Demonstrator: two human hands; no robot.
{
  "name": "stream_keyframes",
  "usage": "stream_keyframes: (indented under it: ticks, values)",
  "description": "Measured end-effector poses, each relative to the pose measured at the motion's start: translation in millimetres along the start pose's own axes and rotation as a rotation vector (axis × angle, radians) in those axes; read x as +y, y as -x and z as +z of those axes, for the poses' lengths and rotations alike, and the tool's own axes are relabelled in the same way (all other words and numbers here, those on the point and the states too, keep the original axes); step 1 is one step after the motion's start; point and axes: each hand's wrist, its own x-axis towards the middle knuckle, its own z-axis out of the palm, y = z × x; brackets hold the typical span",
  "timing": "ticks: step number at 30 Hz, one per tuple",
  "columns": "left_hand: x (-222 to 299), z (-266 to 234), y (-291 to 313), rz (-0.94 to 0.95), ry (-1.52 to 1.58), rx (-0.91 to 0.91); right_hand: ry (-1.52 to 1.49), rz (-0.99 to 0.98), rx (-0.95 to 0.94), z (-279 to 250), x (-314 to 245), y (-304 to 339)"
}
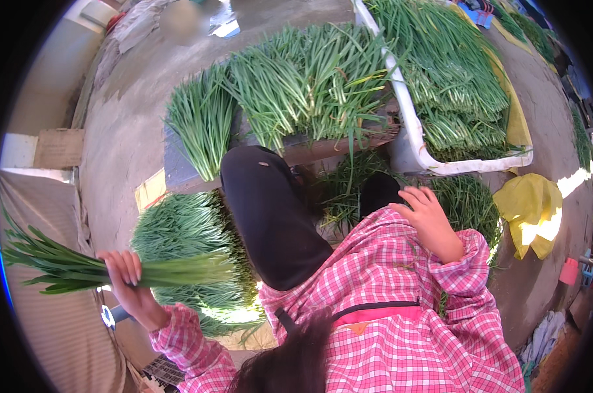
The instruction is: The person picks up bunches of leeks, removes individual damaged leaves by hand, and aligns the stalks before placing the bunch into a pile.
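My left hand (123,272) is closed round a bunch of garlic chives (185,270), held out to the left. Its green leaves point left and its pale stem ends point right, above a stacked pile of chives (179,226). My right hand (427,219) is at the edge of my pink checked smock (375,249), near my right knee. Its fingers are apart and slightly bent, with nothing seen in them. In front of my knees, a low dark board (179,160) carries a heap of loose chives (283,85) and a separate smaller bunch (205,118) at its left.
A white plastic crate (411,121) filled with layered chives (453,72) stands at the front right. Loose greens (467,203) lie below it, beside a yellow cloth or bag (531,206). A striped cloth (54,262) covers something at the left, and a red cup-like object (569,270) is far right.
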Motion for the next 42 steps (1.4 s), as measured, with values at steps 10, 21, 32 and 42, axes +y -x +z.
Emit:
stream_keyframes:
  ticks: [10,21,32,42]
  values:
    - [-67,19,-111,0.371,-0.275,0.149,-0.943,0.714,-0.065,65,-16,30]
    - [-195,73,-153,0.284,-0.275,0.185,-0.790,0.720,-0.146,75,-10,18]
    - [-126,45,-247,-0.204,-0.291,0.061,-0.780,0.768,-0.144,76,-10,16]
    - [-203,-29,-298,-0.832,-0.803,0.091,-0.807,0.834,-0.170,80,-9,16]
